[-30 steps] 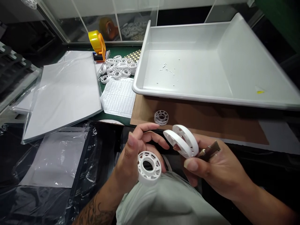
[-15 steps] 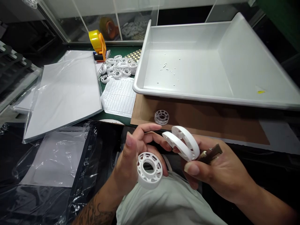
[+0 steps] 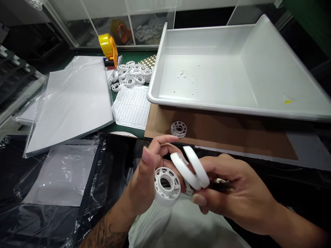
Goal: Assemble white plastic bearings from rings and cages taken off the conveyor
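Note:
A white ring-shaped part with a slotted face rests in my left hand, against the palm and lower fingers; the thumb and index finger are spread. My right hand pinches two more white rings at their lower edge, and they fan apart at the top, close to the left fingertips. A dark metallic tool is also tucked in the right hand, partly hidden by the fingers. Beyond the hands, another white ring lies on brown cardboard.
A large white tray with small white bits inside stands at the back right. Several white rings are heaped left of it, near a gridded sheet and a yellow tape dispenser. Plastic-wrapped sheets lie at the left.
The two rings in my right hand have moved left and down, closer to my left hand, and turned more edge-on. The tool has tilted with the hand. My left hand has barely shifted.

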A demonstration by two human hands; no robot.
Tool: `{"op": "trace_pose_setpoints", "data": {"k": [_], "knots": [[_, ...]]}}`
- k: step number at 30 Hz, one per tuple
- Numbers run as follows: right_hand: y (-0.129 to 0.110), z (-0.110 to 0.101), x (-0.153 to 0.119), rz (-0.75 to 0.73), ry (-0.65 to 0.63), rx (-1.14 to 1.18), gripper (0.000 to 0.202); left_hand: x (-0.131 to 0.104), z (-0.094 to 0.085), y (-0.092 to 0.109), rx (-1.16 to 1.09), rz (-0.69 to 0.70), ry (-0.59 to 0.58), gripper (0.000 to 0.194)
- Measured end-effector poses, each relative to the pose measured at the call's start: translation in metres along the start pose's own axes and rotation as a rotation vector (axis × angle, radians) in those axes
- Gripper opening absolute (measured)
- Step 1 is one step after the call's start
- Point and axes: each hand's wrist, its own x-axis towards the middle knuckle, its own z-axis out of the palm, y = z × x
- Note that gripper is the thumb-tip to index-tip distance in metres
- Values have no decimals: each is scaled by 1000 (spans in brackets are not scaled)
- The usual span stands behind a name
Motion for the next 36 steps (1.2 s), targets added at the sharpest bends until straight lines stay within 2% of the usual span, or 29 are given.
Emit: {"op": "trace_pose_setpoints", "data": {"k": [5, 10, 13, 16, 21, 29, 36], "knots": [[5, 5, 6, -63, -158, -256, 10, -3, 0, 1, 135, 0, 0, 79], [14, 5, 9, -55, -215, -371, 19, -4, -5, -2, 281, -1, -34, 80], [17, 4, 7, -76, -194, -289, 22, 1, -5, -6, 178, 11, 12, 78], [16, 3, 4, -42, -108, -138, 27, 6, -6, -9, 17, 16, 60, 75], [6, 0, 1, 29, 115, 115, 31, 8, -8, -6, -116, -10, -3, 80], [-1, 2, 1, 55, 91, 157, 34, 3, -5, 2, -208, -26, -57, 82], [-2, 4, -1, 51, 58, 219, 17, 1, -4, 2, -173, -22, -45, 86]]}}
